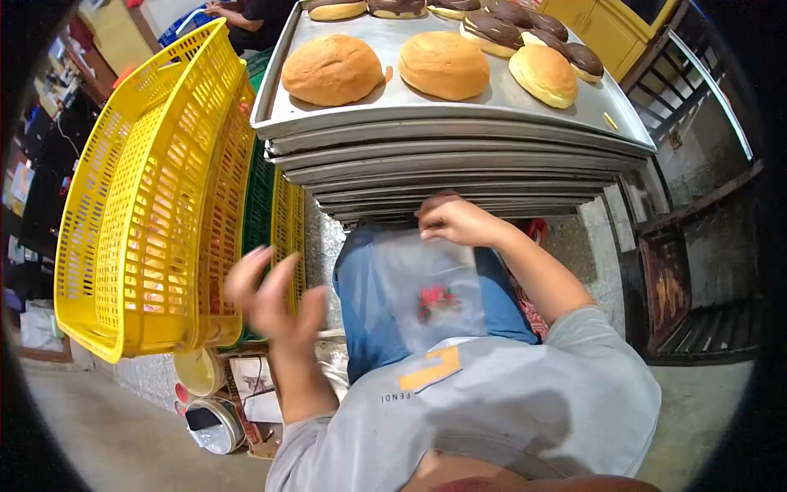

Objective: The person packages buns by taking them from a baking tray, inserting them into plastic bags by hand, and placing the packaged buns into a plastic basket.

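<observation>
My right hand (459,221) pinches the upper edge of a clear plastic bag (422,266) with red and green print, which hangs over my blue-clad lap. My left hand (275,295) is raised beside the yellow crate, fingers spread and smeared by motion, with nothing visible in it. In front of me, a metal baking tray (361,120) bears two large brown-crusted buns, the left bun (332,70) and the middle bun (444,66). A smoother, paler bun (543,75) sits to their right. Several chocolate-topped buns (492,33) lie behind them.
More metal trays (459,168) are stacked beneath the top one. Tall yellow plastic crates (156,180) stand at my left, above a green crate (256,221). White tubs (215,425) sit low at left. Another person (250,20) is at the back left.
</observation>
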Demonstrator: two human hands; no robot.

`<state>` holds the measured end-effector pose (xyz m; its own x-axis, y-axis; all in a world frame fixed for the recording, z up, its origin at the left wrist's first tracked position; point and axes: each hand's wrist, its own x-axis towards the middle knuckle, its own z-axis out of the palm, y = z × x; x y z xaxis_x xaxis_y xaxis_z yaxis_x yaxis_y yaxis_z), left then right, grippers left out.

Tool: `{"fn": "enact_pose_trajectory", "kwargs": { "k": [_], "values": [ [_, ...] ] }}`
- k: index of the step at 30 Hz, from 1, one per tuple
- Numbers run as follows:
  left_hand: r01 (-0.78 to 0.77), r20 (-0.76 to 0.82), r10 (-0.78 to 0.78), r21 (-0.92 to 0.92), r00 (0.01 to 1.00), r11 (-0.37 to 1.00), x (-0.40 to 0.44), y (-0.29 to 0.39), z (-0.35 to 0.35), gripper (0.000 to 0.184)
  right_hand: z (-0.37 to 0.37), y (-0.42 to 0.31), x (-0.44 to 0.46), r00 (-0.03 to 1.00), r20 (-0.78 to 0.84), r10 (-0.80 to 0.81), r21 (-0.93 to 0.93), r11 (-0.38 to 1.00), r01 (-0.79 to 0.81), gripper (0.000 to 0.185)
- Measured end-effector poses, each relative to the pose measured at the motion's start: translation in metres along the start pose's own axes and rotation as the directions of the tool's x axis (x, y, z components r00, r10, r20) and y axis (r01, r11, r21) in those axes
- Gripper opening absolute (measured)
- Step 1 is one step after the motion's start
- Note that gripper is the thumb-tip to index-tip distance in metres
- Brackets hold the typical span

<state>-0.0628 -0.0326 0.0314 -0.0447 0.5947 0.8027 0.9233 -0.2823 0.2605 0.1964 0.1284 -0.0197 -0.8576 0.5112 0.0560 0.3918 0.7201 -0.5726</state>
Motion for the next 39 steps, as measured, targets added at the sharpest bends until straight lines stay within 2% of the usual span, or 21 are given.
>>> {"fn": "enact_pose_trajectory", "kwargs": {
  "k": [3, 5, 8, 10, 15, 18, 19, 21, 23, 25, 26, 27, 28, 29, 30, 31, 33, 34, 36, 37, 39],
  "values": [
    [0.175, 0.363, -0.059, -0.297, 0.930, 0.939, -0.018, 0.030, 0.069, 0.055, -0.005, -0.014, -0.002, 0.964, -0.126, -0.234, 0.016, 0.971, 0.238, 0.012],
    [0.294, 0.387, -0.129, -0.407, 0.913, 0.865, -0.034, 0.033, 0.092, 0.021, -0.005, -0.029, -0.005, 0.925, -0.189, -0.328, -0.178, 0.938, 0.297, 0.014],
    [0.309, 0.367, -0.154, -0.414, 0.917, 0.856, -0.029, 0.033, 0.094, 0.015, -0.004, -0.034, -0.007, 0.892, -0.256, -0.372, -0.260, 0.916, 0.307, 0.021],
    [0.037, 0.353, 0.036, -0.198, 0.935, 0.979, -0.023, 0.033, 0.090, 0.017, -0.006, -0.034, -0.007, 0.886, -0.198, -0.419, -0.288, 0.889, 0.356, 0.018],
    [0.116, 0.314, -0.004, -0.340, 0.949, 0.933, -0.014, 0.036, 0.086, 0.014, -0.005, -0.027, -0.009, 0.908, -0.258, -0.330, -0.191, 0.939, 0.287, 0.009],
    [0.284, 0.376, 0.058, -0.785, 0.925, 0.550, -0.002, 0.037, 0.084, 0.011, -0.009, -0.025, -0.012, 0.913, -0.195, -0.357, -0.136, 0.932, 0.336, 0.008],
    [0.277, 0.373, 0.075, -0.795, 0.925, 0.540, -0.002, 0.035, 0.084, 0.011, -0.013, -0.025, -0.014, 0.900, -0.111, -0.421, -0.125, 0.904, 0.408, 0.007],
    [0.372, 0.356, 0.171, -0.926, 0.919, -0.069, -0.008, 0.025, 0.083, 0.015, -0.028, -0.036, -0.023, 0.911, 0.046, -0.409, 0.243, 0.889, 0.387, 0.007],
    [0.254, 0.302, -0.085, -0.898, 0.949, -0.359, -0.033, 0.001, 0.078, 0.018, -0.055, -0.038, -0.035, 0.868, 0.079, -0.491, 0.588, 0.726, 0.357, 0.014],
    [-0.155, 0.157, -0.458, -0.806, 0.875, -0.571, -0.017, 0.009, 0.065, 0.020, -0.093, -0.037, -0.051, 0.902, 0.006, -0.431, 0.631, 0.702, 0.331, 0.018],
    [-0.048, 0.156, -0.459, -0.914, 0.875, -0.402, -0.031, -0.015, 0.068, 0.020, -0.121, -0.043, -0.061, 0.945, -0.078, -0.317, 0.457, 0.831, 0.317, 0.020],
    [-0.046, 0.159, -0.449, -0.910, 0.879, -0.413, -0.028, -0.015, 0.071, 0.020, -0.149, -0.045, -0.070, 0.959, -0.180, -0.218, 0.269, 0.927, 0.261, 0.022],
    [0.150, 0.198, -0.314, -0.974, 0.928, -0.169, -0.025, -0.014, 0.074, 0.019, -0.171, -0.037, -0.077, 0.924, -0.372, -0.087, 0.135, 0.980, 0.146, 0.026],
    [0.297, 0.272, -0.190, -0.947, 0.943, 0.118, -0.023, -0.014, 0.076, 0.020, -0.197, -0.020, -0.084, 0.853, -0.510, 0.109, 0.205, 0.979, -0.002, 0.028],
    [0.443, 0.412, -0.171, -0.862, 0.895, 0.247, -0.019, -0.005, 0.072, 0.023, -0.230, 0.012, -0.086, 0.769, -0.639, -0.013, -0.083, 0.995, -0.052, 0.031],
    [0.451, 0.437, -0.118, -0.837, 0.892, 0.310, -0.024, -0.009, 0.079, 0.024, -0.251, 0.043, -0.078, 0.576, -0.818, 0.011, -0.128, 0.971, -0.200, 0.034],
    [0.556, 0.515, -0.208, -0.775, 0.831, 0.301, -0.032, -0.010, 0.087, 0.021, -0.290, 0.104, -0.077, 0.594, -0.725, 0.347, 0.059, 0.891, -0.449, 0.049],
    [0.548, 0.508, -0.204, -0.781, 0.837, 0.300, -0.037, -0.012, 0.092, 0.021, -0.289, 0.119, -0.075, 0.592, -0.731, 0.340, 0.052, 0.892, -0.448, 0.049],
    [0.608, 0.551, -0.268, -0.757, 0.790, 0.238, -0.047, -0.014, 0.098, 0.018, -0.290, 0.125, -0.066, 0.479, -0.286, 0.830, 0.443, 0.557, -0.702, 0.061],
    [0.601, 0.541, -0.274, -0.762, 0.795, 0.239, -0.049, -0.015, 0.101, 0.018, -0.284, 0.121, -0.063, 0.563, -0.263, 0.784, 0.473, 0.613, -0.633, 0.064],
    [0.607, 0.555, -0.267, -0.774, 0.788, 0.180, -0.051, -0.015, 0.101, 0.018, -0.277, 0.111, -0.050, 0.543, -0.320, 0.776, 0.486, 0.627, -0.609, 0.064]
  ]
}}
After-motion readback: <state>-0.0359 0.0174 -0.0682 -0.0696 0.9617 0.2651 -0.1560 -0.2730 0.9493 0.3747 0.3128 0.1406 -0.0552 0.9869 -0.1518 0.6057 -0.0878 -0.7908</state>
